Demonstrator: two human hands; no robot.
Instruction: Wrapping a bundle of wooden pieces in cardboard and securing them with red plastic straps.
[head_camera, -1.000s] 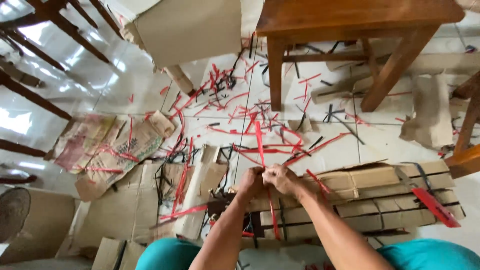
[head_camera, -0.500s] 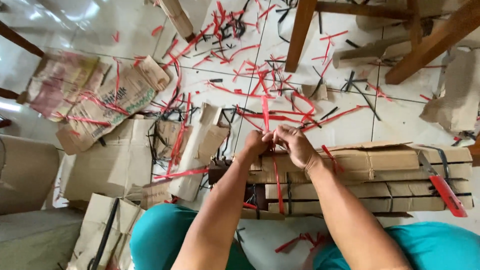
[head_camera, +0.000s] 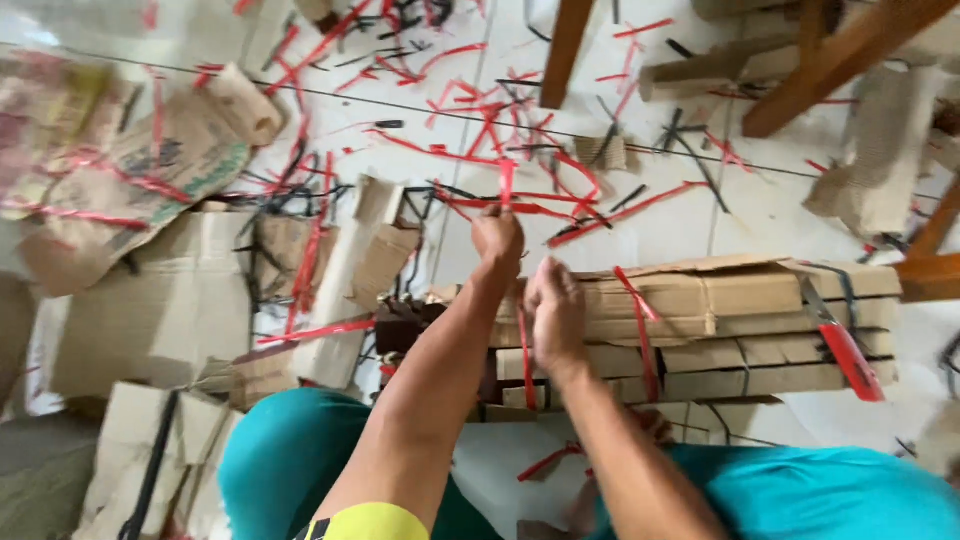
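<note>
Red strap (head_camera: 506, 190) is thin, light and bendy; the left hand (head_camera: 498, 238) pinches its end, pulling it up over the stiff cardboard bundle (head_camera: 720, 320). Right hand (head_camera: 553, 315) presses there, fingers curled.

A bundle of flattened brown cardboard (head_camera: 740, 330), bound with red strapping (head_camera: 640, 330), is seen at 3 o'clock. Printed tan paper sacks (head_camera: 110, 170), crumpled and crossed by red strips, are spread at 10 o'clock. Plain flattened cartons (head_camera: 150, 300) are laid at 8 o'clock.
</note>
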